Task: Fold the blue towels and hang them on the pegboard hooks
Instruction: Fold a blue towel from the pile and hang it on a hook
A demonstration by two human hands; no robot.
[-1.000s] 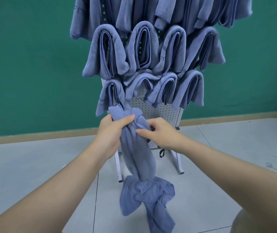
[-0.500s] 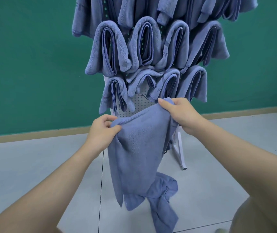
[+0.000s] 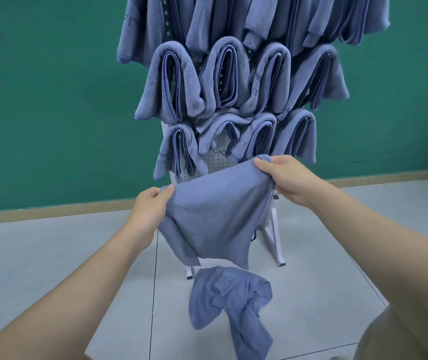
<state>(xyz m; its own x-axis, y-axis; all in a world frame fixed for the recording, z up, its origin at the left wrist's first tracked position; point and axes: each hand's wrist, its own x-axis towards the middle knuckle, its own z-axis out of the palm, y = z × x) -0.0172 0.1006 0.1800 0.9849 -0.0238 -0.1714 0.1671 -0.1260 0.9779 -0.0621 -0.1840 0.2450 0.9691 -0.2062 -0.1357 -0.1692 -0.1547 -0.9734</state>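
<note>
Blue terry cloth is what you are working with: the soft blue microfibre towel (image 3: 215, 214) hangs spread between your hands in front of the white perforated pegboard stand (image 3: 216, 165), clear of the floor. Your left hand (image 3: 153, 203) pinches its lower top corner with thumb over fingers, and your right hand (image 3: 288, 178) grips the other top corner a little higher, so the two hands sit well apart with the cloth sagging between them. Expect it to be light, limp and not at all slippery; it will droop wherever you do not support it, so keep hold at the corners and bring edge to edge when you fold. A second crumpled blue towel (image 3: 233, 305) lies on the grey tiled floor (image 3: 39, 255) just below, near the stand's feet. Rows of folded blue towels (image 3: 171, 81) already crowd the hooks above, so a free hook looks likeliest low on the board.
</note>
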